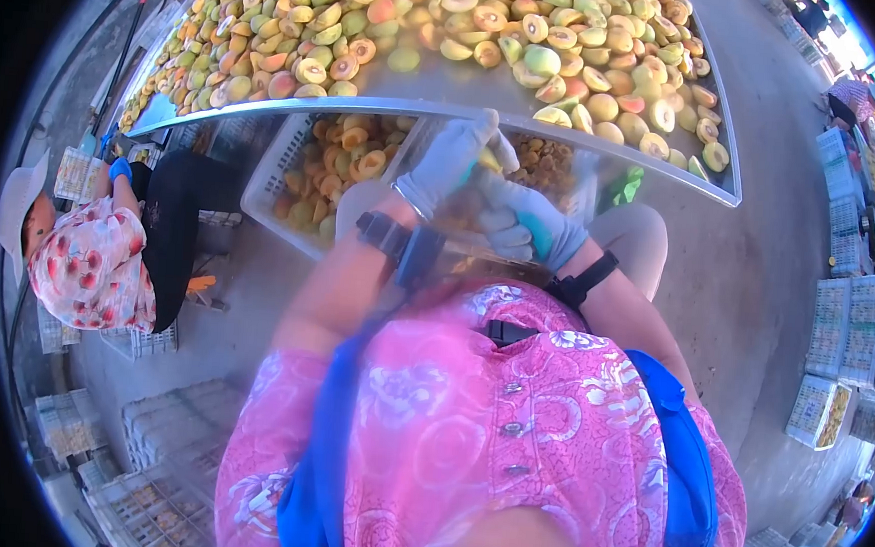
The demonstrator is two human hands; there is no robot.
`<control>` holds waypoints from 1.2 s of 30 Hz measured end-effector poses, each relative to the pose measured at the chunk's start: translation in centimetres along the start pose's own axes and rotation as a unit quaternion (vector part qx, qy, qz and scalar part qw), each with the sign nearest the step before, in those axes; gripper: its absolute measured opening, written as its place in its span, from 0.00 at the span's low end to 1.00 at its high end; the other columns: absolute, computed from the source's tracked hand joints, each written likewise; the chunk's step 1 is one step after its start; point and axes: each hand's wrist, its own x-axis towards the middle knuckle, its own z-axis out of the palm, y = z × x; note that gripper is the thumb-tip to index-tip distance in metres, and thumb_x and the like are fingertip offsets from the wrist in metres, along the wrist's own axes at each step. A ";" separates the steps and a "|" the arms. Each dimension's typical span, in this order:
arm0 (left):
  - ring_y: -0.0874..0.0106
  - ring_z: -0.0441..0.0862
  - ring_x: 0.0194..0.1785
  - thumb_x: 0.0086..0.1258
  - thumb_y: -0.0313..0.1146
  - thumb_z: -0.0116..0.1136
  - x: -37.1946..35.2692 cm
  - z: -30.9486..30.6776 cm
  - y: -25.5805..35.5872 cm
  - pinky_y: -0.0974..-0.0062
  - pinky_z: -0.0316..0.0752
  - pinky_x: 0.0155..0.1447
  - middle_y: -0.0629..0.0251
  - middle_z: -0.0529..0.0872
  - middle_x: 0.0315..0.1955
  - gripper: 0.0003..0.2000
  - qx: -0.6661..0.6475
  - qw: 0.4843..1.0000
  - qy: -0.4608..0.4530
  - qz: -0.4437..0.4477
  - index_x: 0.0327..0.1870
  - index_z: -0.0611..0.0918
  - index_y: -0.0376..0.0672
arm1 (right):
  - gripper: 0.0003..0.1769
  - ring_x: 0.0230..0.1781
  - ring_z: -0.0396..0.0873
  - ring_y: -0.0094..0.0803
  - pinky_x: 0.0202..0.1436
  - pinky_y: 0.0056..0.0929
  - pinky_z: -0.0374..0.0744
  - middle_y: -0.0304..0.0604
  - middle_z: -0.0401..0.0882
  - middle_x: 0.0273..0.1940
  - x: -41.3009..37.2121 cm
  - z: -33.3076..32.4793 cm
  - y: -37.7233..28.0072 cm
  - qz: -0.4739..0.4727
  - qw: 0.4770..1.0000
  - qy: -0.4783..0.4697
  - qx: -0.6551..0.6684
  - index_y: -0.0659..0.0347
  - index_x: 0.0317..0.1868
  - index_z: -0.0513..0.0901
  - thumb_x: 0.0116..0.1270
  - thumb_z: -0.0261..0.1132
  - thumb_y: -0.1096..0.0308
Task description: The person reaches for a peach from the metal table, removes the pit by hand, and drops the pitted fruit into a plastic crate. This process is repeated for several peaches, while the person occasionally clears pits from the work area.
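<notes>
My left hand point(444, 166), in a grey-white glove, is raised just below the metal table's front edge. Its fingers are closed on a yellow-green piece of peach point(490, 159), mostly hidden by the glove. Close beside it, my right hand point(533, 223), gloved with a green patch, has its fingers curled. Whatever it may hold is hidden. Below my hands, a white crate point(259, 184) contains halved peaches point(350, 148). Small brown pieces, perhaps pits, point(544, 170) lie in a container behind my right hand.
Many halved peaches point(302, 25) cover the raised metal table point(449, 86) ahead. A person in a hat point(93, 262) sits at the left. Stacked crates point(843, 318) stand along the right, and more crates point(171, 448) sit at the lower left.
</notes>
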 end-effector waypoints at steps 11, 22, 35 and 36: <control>0.68 0.81 0.34 0.75 0.60 0.44 0.1 0.0 -0.1 0.72 0.77 0.42 0.57 0.83 0.30 0.30 -0.157 0.987 0.004 -0.042 0.29 0.81 0.37 | 0.18 0.08 0.48 0.14 0.08 0.18 0.47 0.23 0.53 0.16 0.8 -1.0 -0.3 0.004 0.996 -0.078 0.040 0.53 0.40 0.72 0.78 0.48 0.48; 0.66 0.81 0.36 0.73 0.59 0.49 0.7 0.2 -1.6 0.70 0.78 0.43 0.57 0.83 0.31 0.27 -0.303 0.946 0.049 -0.103 0.31 0.80 0.39 | 0.18 0.10 0.52 0.12 0.10 0.15 0.51 0.25 0.57 0.16 1.5 -2.6 -1.0 0.023 0.984 -0.155 0.083 0.55 0.40 0.74 0.78 0.51 0.49; 0.63 0.80 0.44 0.76 0.54 0.48 1.3 -0.3 -5.3 0.63 0.79 0.47 0.59 0.81 0.37 0.21 -0.509 0.857 -0.024 -0.081 0.38 0.79 0.42 | 0.19 0.09 0.54 0.13 0.09 0.17 0.52 0.30 0.67 0.23 1.1 -1.3 -0.8 -0.012 0.981 -0.096 0.166 0.57 0.46 0.74 0.78 0.50 0.49; 0.63 0.80 0.44 0.76 0.54 0.48 1.1 -0.1 -6.1 0.63 0.79 0.47 0.59 0.81 0.37 0.21 -0.509 0.857 -0.024 -0.080 0.38 0.79 0.42 | 0.20 0.09 0.54 0.14 0.10 0.18 0.53 0.29 0.65 0.22 1.7 -2.4 -0.4 0.012 0.964 -0.199 0.174 0.57 0.46 0.74 0.79 0.48 0.48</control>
